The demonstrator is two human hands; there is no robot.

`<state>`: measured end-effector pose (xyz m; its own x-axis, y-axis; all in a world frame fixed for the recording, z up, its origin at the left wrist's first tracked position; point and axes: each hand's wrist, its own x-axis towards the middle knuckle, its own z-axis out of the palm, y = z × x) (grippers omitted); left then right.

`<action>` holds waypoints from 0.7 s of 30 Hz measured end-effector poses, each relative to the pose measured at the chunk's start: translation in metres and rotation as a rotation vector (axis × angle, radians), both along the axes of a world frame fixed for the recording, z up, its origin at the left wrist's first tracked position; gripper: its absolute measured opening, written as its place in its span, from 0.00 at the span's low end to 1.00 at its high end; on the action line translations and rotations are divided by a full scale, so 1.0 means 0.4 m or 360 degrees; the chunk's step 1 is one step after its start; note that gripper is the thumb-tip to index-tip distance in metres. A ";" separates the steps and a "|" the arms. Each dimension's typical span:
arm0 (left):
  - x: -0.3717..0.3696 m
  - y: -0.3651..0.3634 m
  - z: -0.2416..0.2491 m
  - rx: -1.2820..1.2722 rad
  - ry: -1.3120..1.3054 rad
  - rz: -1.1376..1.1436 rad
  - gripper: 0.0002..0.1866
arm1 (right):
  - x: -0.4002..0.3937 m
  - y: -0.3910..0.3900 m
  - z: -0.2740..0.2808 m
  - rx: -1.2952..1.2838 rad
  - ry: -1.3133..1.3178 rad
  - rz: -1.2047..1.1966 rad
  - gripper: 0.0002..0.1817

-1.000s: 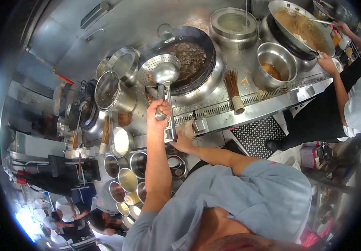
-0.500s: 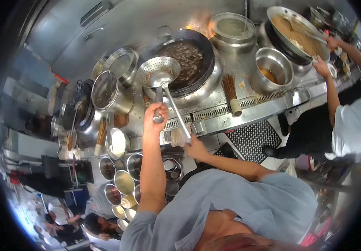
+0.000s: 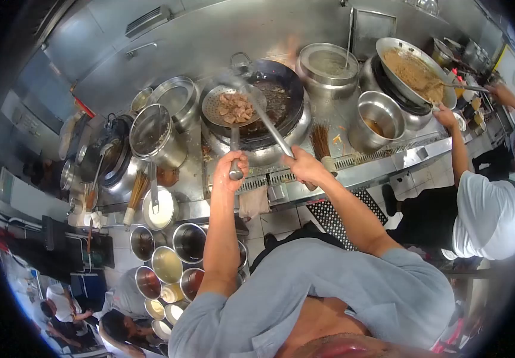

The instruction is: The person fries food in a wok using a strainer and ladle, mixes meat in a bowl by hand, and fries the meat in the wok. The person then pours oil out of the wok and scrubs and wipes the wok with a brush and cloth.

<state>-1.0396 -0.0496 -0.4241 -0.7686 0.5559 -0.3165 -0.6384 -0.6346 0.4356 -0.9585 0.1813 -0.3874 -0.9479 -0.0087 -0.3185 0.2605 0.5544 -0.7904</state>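
Observation:
My left hand (image 3: 229, 170) is wrapped round the handle of a perforated strainer (image 3: 211, 107). Pieces of cooked meat (image 3: 235, 108) lie in its bowl, over the left side of a dark wok (image 3: 297, 89). Brown liquid with bits in it shows in the wok. My right hand (image 3: 307, 166) grips a long-handled ladle (image 3: 267, 124) near its end. The ladle reaches up and left across the wok, its head blurred by motion at the far side of the strainer.
Right of the wok stand a bamboo brush (image 3: 320, 141), a lidded pot (image 3: 329, 77) and a steel pot (image 3: 360, 136). A co-worker's hand (image 3: 446, 116) holds a pan of brown food (image 3: 381, 46). Leftward are a strainer on a pot (image 3: 177, 143) and several sauce containers (image 3: 166, 265).
Meat pieces are now heaped in the strainer, while the wok shows fewer. The ladle has swung from inside the strainer to its far side, and my right hand has come up and right.

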 end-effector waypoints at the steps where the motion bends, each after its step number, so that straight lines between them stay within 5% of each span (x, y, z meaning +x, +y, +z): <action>1: 0.002 0.004 0.002 -0.0063 -0.0046 -0.0038 0.04 | 0.007 -0.007 0.000 -0.0006 0.0003 -0.0088 0.21; 13: -0.061 -0.001 0.019 -0.0215 0.0062 -0.0069 0.04 | 0.002 0.009 0.054 0.0109 0.0000 -0.0004 0.21; 15: -0.025 0.003 0.052 -0.0868 0.0435 0.0150 0.04 | -0.021 0.021 -0.004 -0.0108 0.0118 0.0026 0.25; 18: -0.047 0.006 0.054 -0.1077 0.0342 0.0147 0.05 | -0.034 0.028 -0.097 -0.0230 0.0150 0.0117 0.27; 21: -0.076 -0.002 0.046 -0.1284 0.0512 0.0153 0.14 | -0.009 -0.017 -0.047 -0.0039 0.0214 -0.0018 0.22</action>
